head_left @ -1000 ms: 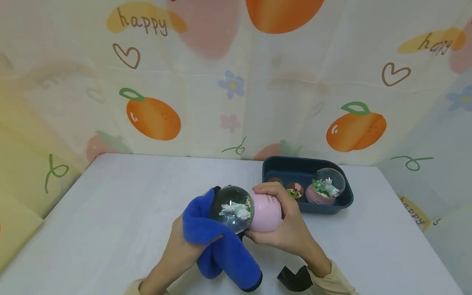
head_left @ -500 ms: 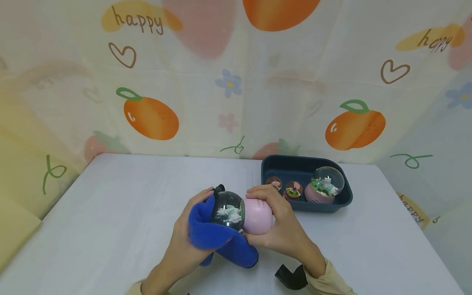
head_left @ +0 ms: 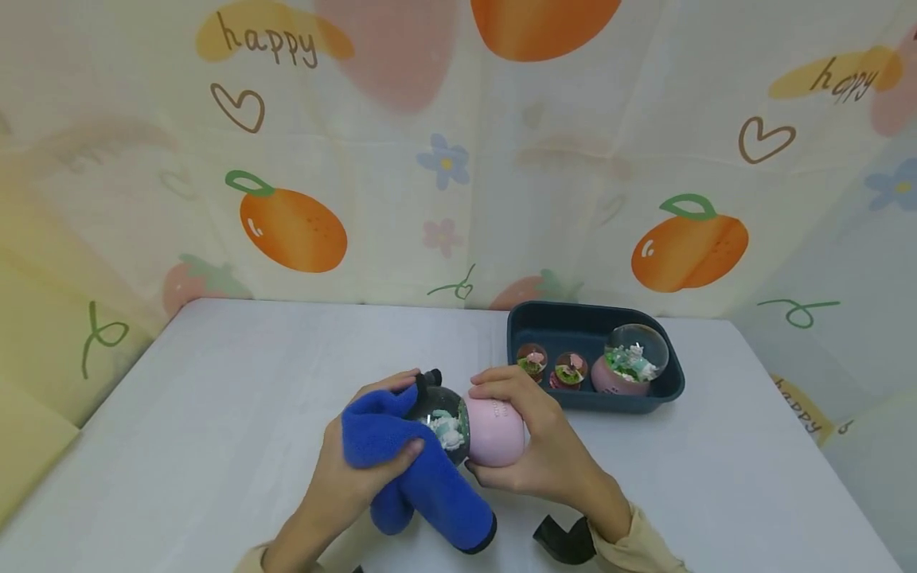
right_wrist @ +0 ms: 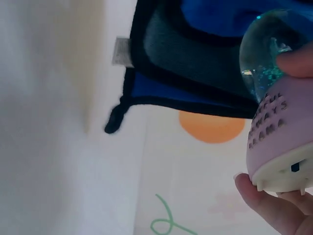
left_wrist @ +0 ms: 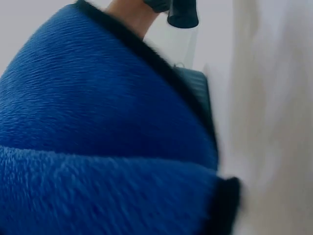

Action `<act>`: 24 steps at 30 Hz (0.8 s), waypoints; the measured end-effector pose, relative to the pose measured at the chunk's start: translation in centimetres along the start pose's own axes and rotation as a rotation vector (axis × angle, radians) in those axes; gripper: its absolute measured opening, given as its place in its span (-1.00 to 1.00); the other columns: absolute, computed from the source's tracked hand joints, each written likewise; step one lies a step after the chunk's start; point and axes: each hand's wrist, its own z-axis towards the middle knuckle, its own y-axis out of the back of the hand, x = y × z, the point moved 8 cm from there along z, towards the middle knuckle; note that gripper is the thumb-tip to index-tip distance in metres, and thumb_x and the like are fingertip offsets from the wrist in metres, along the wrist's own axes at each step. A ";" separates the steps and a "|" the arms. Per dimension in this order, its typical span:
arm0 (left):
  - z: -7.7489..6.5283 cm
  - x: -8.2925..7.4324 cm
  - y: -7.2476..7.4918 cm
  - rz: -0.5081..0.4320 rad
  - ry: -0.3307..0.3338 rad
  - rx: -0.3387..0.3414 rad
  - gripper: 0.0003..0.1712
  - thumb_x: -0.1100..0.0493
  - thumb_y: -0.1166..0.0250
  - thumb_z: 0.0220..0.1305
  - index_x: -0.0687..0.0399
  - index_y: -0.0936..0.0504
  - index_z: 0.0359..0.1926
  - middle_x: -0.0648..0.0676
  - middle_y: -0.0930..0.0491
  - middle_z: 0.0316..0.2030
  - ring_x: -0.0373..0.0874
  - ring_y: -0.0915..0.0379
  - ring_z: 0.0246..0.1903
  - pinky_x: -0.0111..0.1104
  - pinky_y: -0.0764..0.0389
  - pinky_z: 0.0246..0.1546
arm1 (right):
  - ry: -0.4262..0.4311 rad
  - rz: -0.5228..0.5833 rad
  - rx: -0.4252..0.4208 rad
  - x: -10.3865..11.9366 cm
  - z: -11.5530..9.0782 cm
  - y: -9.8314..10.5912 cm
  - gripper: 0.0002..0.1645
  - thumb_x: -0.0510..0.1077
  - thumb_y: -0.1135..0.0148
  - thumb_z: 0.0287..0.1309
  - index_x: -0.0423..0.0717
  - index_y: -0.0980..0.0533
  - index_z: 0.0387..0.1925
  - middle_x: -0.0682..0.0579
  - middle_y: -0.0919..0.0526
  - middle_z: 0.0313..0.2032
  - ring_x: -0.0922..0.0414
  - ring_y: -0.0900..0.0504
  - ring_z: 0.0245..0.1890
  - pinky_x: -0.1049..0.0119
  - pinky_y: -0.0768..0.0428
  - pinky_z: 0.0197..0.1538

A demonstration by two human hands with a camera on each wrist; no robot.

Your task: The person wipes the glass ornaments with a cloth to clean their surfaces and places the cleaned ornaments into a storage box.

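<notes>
A snow globe [head_left: 494,430] with a pink base lies tipped on its side between both hands, its glass dome pointing left. My right hand [head_left: 548,446] grips the pink base, thumb below and fingers over the top. My left hand [head_left: 351,469] holds a blue cloth [head_left: 383,430] with black edging against the dome, the thumb pressing on the fabric. Part of the dome is covered by the cloth. Raised lettering and a pale underside with a small dark switch show on the base [right_wrist: 281,127] in the right wrist view. Blue fabric [left_wrist: 98,98] fills much of the left wrist view.
A dark teal tray [head_left: 559,314] stands at the back right of the white table [head_left: 215,414]. Inside are another pink snow globe [head_left: 630,362] and two small globes [head_left: 532,362]. A black strap [head_left: 566,541] sits by the right wrist. A patterned cloth hangs behind.
Both hands have shifted slightly left and down with the snow globe. The left hand's cloth has moved over more of the dome, and the small globes in the tray show more fully.
</notes>
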 end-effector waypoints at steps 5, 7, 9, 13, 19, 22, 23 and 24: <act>0.0 0.9 -0.3 0.044 0.123 0.108 -0.31 0.29 -0.45 0.10 -0.11 -0.46 0.26 -0.03 -0.53 0.24 -0.27 -0.50 0.17 -0.40 -0.54 0.12 | 0.004 -0.035 0.043 0.3 0.0 -0.7 -0.10 -0.27 -0.67 -0.41 -0.03 -0.46 0.10 -0.02 -0.54 0.13 0.07 -0.55 0.12 0.19 -0.67 0.05; 0.0 1.2 -0.3 0.072 0.154 0.129 -0.34 0.24 -0.45 0.12 -0.12 -0.47 0.26 -0.03 -0.54 0.23 -0.26 -0.51 0.16 -0.35 -0.55 0.10 | -0.004 -0.049 0.054 0.3 -0.1 -0.8 -0.10 -0.25 -0.67 -0.41 -0.01 -0.46 0.10 0.00 -0.54 0.13 0.07 -0.56 0.12 0.18 -0.67 0.05; 0.0 1.2 -0.3 0.099 0.162 0.133 -0.37 0.22 -0.44 0.14 -0.13 -0.48 0.24 -0.02 -0.55 0.22 -0.24 -0.51 0.15 -0.32 -0.56 0.10 | -0.003 -0.058 0.058 0.4 -0.1 -0.9 -0.10 -0.24 -0.67 -0.42 -0.01 -0.46 0.10 0.00 -0.55 0.13 0.07 -0.57 0.11 0.17 -0.68 0.05; 0.1 0.7 -0.1 0.126 0.115 0.097 -0.47 0.25 -0.40 0.18 -0.11 -0.56 0.18 -0.04 -0.59 0.20 -0.24 -0.51 0.19 -0.36 -0.52 0.16 | 0.026 -0.060 0.053 0.6 -0.1 -0.7 -0.10 -0.25 -0.67 -0.42 -0.02 -0.46 0.10 -0.02 -0.56 0.12 0.06 -0.58 0.10 0.16 -0.69 0.03; 0.3 0.5 0.2 0.104 0.105 0.062 -0.61 0.27 -0.31 0.25 -0.03 -0.64 0.10 -0.04 -0.65 0.12 -0.27 -0.55 0.14 -0.41 -0.51 0.15 | 0.041 -0.057 0.071 0.7 -0.1 -0.9 -0.08 -0.26 -0.69 -0.44 -0.02 -0.47 0.11 -0.02 -0.56 0.12 0.05 -0.57 0.11 0.15 -0.69 0.04; 0.4 1.0 0.2 0.083 0.137 0.102 -0.64 0.24 -0.30 0.28 -0.03 -0.65 0.10 -0.05 -0.68 0.07 -0.26 -0.58 0.09 -0.40 -0.54 0.12 | 0.061 -0.054 0.092 0.9 -0.2 -0.9 -0.09 -0.25 -0.69 -0.44 -0.01 -0.47 0.10 -0.02 -0.56 0.12 0.05 -0.57 0.11 0.17 -0.69 0.03; 0.4 1.2 0.1 0.070 0.147 0.127 -0.65 0.23 -0.29 0.29 -0.03 -0.65 0.10 -0.05 -0.69 0.06 -0.26 -0.59 0.08 -0.39 -0.55 0.11 | 0.072 -0.052 0.101 1.0 -0.2 -1.0 -0.09 -0.25 -0.69 -0.44 -0.01 -0.47 0.10 -0.02 -0.56 0.12 0.05 -0.56 0.12 0.18 -0.69 0.03; 0.4 1.4 0.1 0.055 0.156 0.156 -0.66 0.22 -0.28 0.30 -0.03 -0.65 0.10 -0.05 -0.69 0.05 -0.25 -0.60 0.07 -0.39 -0.55 0.11 | 0.085 -0.048 0.112 1.1 -0.2 -1.0 -0.10 -0.25 -0.68 -0.44 0.00 -0.47 0.10 -0.02 -0.56 0.12 0.06 -0.56 0.12 0.19 -0.68 0.03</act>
